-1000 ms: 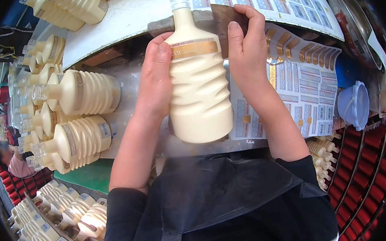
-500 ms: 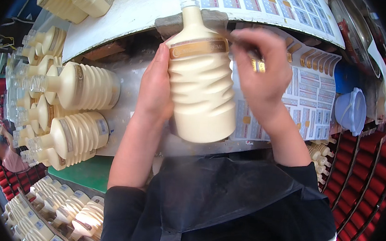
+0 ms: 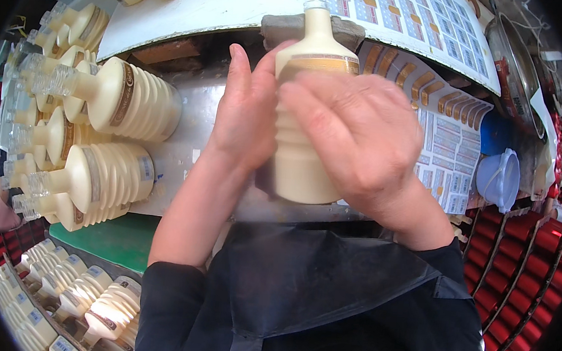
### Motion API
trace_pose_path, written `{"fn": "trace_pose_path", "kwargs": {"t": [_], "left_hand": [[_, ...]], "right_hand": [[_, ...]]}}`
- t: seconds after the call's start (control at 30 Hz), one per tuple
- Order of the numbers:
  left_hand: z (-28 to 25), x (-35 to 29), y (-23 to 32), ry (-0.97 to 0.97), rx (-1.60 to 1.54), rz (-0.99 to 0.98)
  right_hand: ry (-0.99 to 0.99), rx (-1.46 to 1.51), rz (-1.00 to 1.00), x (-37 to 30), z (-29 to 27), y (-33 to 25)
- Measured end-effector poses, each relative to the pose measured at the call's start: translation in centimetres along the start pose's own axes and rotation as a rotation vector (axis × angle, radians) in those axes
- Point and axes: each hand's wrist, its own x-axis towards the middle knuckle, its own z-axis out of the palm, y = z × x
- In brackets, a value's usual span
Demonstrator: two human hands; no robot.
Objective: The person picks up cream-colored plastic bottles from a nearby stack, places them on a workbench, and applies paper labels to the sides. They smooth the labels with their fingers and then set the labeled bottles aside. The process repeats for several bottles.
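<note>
Stacked bottles (image 3: 124,98) crowd the left — label sheets (image 3: 450,157) lie flat right.

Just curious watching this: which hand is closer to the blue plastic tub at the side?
The right hand. It covers the bottle's front, on the blue tub's side; the left hand grips the bottle's far side.

A bottle (image 3: 305,131) is held upright between the left hand (image 3: 249,116) and right hand (image 3: 358,139). Lying bottles (image 3: 124,101) are stacked to the left, label sheets (image 3: 447,150) to the right.
</note>
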Motion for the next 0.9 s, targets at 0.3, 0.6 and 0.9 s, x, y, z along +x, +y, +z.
{"fn": "trace_pose_path", "kwargs": {"t": [0.3,0.6,0.9], "left_hand": [[-0.7,0.0,-0.3,0.009,-0.023,-0.002],[-0.5,0.7,-1.4,0.131,0.278,0.125],[-2.0,0.4,-0.7,0.131,-0.081,0.037]], "right_hand": [[-0.263,0.068,0.005,0.6,-0.3,-1.2],[-0.001,-0.091,0.194,1.4,0.4,3.8],[-0.257,-0.079,-0.113,0.8,2.1,-0.9]]}}
